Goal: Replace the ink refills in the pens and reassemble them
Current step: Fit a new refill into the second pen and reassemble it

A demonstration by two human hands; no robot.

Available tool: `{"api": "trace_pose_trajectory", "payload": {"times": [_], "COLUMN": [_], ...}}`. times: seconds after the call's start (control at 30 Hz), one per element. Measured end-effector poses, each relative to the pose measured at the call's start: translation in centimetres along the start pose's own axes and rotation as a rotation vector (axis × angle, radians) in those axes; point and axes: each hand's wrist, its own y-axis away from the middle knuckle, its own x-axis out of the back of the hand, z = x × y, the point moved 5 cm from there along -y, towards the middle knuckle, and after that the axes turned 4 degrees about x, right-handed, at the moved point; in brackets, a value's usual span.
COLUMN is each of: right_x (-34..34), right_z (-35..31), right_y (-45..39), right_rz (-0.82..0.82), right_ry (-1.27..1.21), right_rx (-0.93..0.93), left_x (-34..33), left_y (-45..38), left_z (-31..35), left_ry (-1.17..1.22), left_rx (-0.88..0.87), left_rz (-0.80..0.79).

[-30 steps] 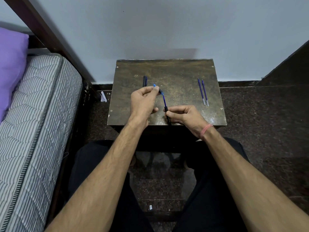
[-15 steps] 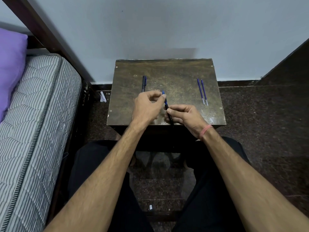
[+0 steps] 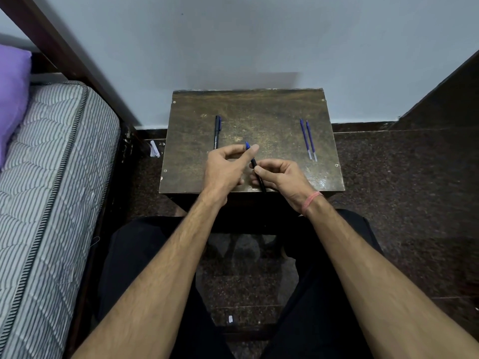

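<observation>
Over the near edge of the small wooden table [image 3: 272, 104] I hold a black pen barrel [image 3: 256, 170] in my right hand [image 3: 281, 177]. My left hand [image 3: 224, 168] pinches the blue end piece [image 3: 247, 145] at the top of that barrel, thumb and forefinger closed on it. Almost no refill shows between the blue end and the barrel. A second, whole black pen with a blue cap [image 3: 217, 131] lies on the table's left side. Two blue refills [image 3: 308, 139] lie side by side on the right side.
A striped mattress [image 3: 51, 190] with a purple pillow [image 3: 11, 94] runs along my left. The table stands against a pale wall, with dark stone floor around it and a dark panel at the far right. My knees are just below the table's front edge.
My left hand has moved toward my right hand, and the blue refill that showed between them a second ago has slid down into the black barrel.
</observation>
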Motion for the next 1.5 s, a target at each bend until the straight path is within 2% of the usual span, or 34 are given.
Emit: {"api": "trace_pose_trajectory", "payload": {"times": [0.2,0.47,0.7,0.9,1.17,1.33,1.5], "right_x": [-0.1,-0.2,-0.3,-0.5,-0.5,-0.6,-0.4], "right_z": [0.0,0.1,-0.4,-0.6,-0.7,-0.7,-0.8], "right_y": [-0.2,-0.2,0.2,0.3,0.3,0.5,0.3], "right_rz": [-0.028,-0.023,-0.015,0.001,0.003,0.001,-0.012], "right_ry": [0.04,0.032,0.048,0.053,0.081,0.082,0.093], "right_rx": [0.018,0.014,0.009,-0.007,-0.004,-0.017,0.012], "left_x": [-1.1,-1.9,-2.0,-2.1,-2.0,-2.0,-1.7], "left_y": [-0.1,0.0,0.1,0.0,-0.1,0.0,0.0], "left_z": [-0.2,-0.5,-0.4,-0.8,-0.6,-0.6,-0.5], "left_ry": [0.134,0.241,0.331,0.26,0.303,0.219,0.23], "left_rx": [-0.003,0.04,0.102,0.067,0.086,0.043,0.046], "left_rz": [-0.123,-0.047,-0.086,-0.007,-0.058,0.037,-0.019]}}
